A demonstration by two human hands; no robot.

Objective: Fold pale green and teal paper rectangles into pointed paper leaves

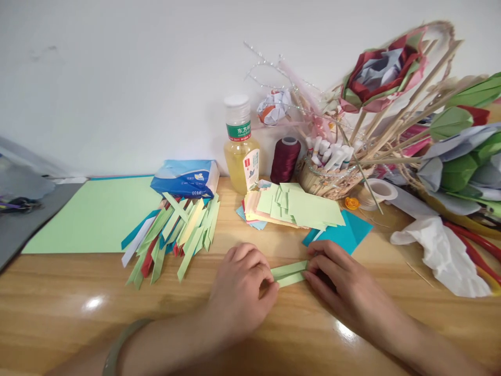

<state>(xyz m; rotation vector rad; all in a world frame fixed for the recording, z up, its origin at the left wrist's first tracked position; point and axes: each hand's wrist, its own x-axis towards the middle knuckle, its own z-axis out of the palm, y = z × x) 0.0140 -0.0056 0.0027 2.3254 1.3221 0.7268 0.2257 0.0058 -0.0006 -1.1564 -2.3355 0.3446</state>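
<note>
Between my two hands lies a light green folded paper strip (290, 273), low over the wooden table, with a crease line running along its length. The fingers of my left hand (245, 287) are closed on its left end. At the right end, my right hand (340, 279) pinches it between thumb and fingers. To the left is a loose pile of folded paper strips (191, 224) in green, yellow, red, blue and white. Behind my hands sits a stack of cut paper pieces (315, 206), light green on top, partly over a teal paper sheet (354, 230).
A large green sheet (90, 219) lies at left beside a blue tissue pack (186, 177). Against the wall stand a bottle of yellow liquid (240, 151), a maroon thread spool (285, 159) and a basket (329, 177). Paper flowers (383, 70) and a crumpled tissue (442, 250) are at right.
</note>
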